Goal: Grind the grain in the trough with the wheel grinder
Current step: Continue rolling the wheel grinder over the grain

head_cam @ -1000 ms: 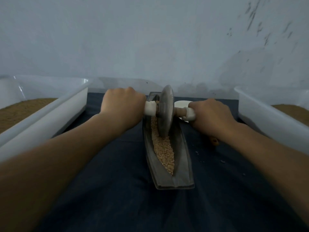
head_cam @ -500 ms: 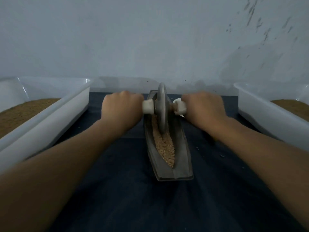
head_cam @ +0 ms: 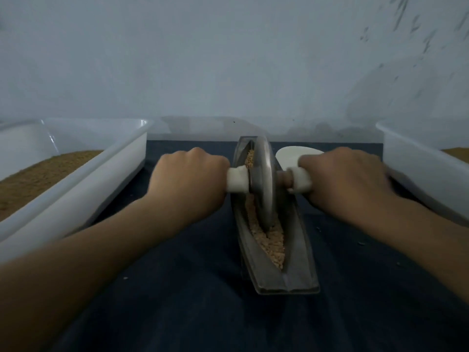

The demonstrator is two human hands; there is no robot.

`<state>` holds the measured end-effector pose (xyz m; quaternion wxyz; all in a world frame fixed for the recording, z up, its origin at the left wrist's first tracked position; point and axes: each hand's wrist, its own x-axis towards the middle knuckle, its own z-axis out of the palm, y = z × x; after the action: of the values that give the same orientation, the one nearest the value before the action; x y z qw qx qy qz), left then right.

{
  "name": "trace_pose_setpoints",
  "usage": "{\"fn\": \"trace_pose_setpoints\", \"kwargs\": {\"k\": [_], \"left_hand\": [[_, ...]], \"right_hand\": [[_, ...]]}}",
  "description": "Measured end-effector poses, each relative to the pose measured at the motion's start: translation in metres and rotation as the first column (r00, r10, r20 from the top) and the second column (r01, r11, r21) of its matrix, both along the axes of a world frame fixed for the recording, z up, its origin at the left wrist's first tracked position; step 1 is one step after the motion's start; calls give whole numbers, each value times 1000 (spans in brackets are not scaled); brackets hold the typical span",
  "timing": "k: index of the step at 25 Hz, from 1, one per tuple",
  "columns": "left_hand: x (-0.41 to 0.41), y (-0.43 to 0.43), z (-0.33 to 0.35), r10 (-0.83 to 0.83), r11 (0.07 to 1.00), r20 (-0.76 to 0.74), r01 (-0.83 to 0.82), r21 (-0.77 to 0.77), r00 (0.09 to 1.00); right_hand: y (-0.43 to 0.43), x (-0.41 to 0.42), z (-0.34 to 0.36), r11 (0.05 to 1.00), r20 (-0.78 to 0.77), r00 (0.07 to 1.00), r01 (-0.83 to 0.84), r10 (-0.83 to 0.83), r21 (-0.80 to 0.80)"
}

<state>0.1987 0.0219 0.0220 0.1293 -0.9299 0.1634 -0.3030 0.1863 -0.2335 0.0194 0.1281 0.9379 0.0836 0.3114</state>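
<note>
A dark metal boat-shaped trough [head_cam: 299, 252] lies lengthwise on a dark blue cloth, with pale crushed grain [head_cam: 272, 243] along its groove. A grey metal wheel grinder [head_cam: 264, 184] stands upright in the groove, over the far half of the trough. Its axle carries white handle wraps on both sides. My left hand [head_cam: 189, 177] grips the left handle and my right hand [head_cam: 342, 179] grips the right handle. The grain under the wheel is hidden.
A white plastic tub [head_cam: 76, 189] with brown ground material stands at the left; another white tub [head_cam: 426, 174] stands at the right. A small white dish [head_cam: 289, 154] sits behind my right hand. Loose crumbs dot the cloth [head_cam: 177, 301]. A wall is close behind.
The wheel has rolled back toward me along the trough after reaching the far end. Both hands kept their grip on the handles.
</note>
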Motion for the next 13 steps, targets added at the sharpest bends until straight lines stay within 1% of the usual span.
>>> {"fn": "trace_pose_setpoints", "kwargs": {"k": [1,3,4,5,6,8,9,10,11,12,13], "left_hand": [[16,-11,4,53,998,-49,-55,-31,997],[40,-25,19,89,991,-138,-102,-87,986],[46,-27,24,99,989,-183,-118,-92,978],[43,-25,25,88,993,-191,-102,-63,978],[34,-17,22,60,997,-165,-68,-41,984],[3,2,5,-62,998,6,62,-26,998],[-13,10,-3,-132,991,104,133,-10,986],[-20,16,-5,-172,984,153,178,-28,973],[-15,18,-6,-175,982,142,183,-42,974],[-10,16,-9,-134,988,87,141,-70,987],[-3,9,-12,-55,995,27,57,-76,998]], "right_hand": [[10,15,7,998,-74,996,55,-52,34],[20,41,19,989,-195,978,102,-79,110],[21,47,22,988,-252,964,114,-84,103],[18,42,25,992,-273,959,95,-69,81],[13,30,23,997,-257,966,48,-29,67],[-2,-4,6,995,-40,995,-96,96,-3],[-6,-21,0,990,72,988,-137,139,-24],[-11,-27,-2,982,135,973,-184,187,-37],[-13,-23,1,979,130,970,-202,206,-40],[-9,-15,2,981,123,974,-187,191,-48],[0,-4,4,992,82,990,-109,114,-68]]}}
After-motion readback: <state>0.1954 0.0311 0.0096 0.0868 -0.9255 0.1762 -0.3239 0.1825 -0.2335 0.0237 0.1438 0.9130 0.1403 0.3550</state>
